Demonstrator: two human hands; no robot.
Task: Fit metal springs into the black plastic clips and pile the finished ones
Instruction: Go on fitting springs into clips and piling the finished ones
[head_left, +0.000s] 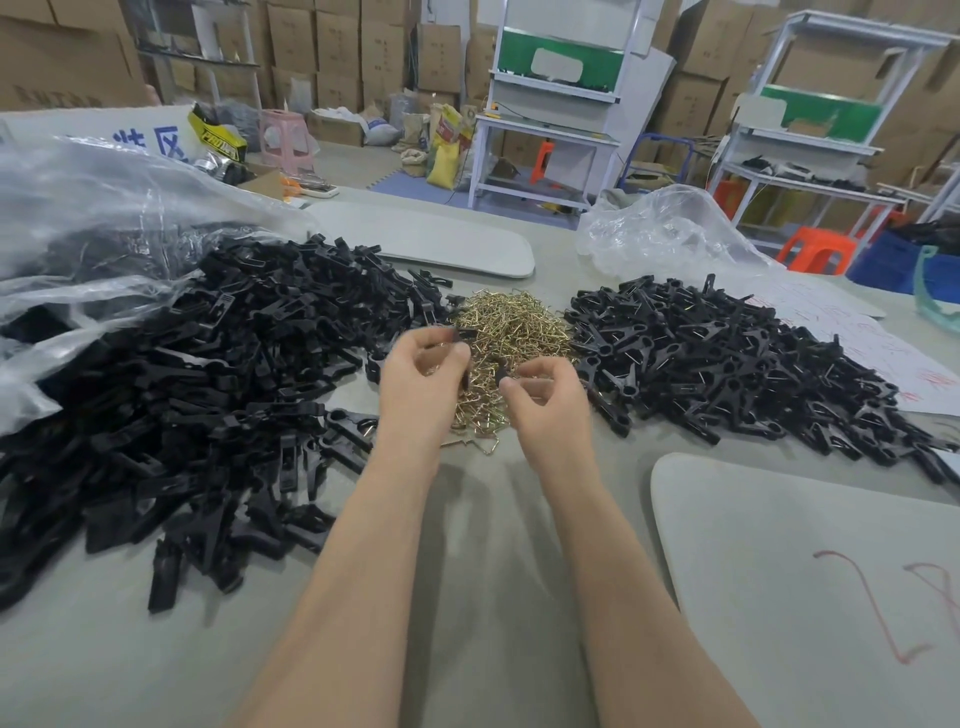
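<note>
Left hand and right hand each pinch a clip part; finished pile looks large, loose pile larger.

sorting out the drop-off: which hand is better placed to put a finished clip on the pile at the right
Likely the right hand: it pinches a black clip part beside the right pile, whose clips show springs. The left hand is farther, across the spring heap.

Single head-worn wide-angle view; faces forward and down onto table, close; stacked boxes far behind.
</note>
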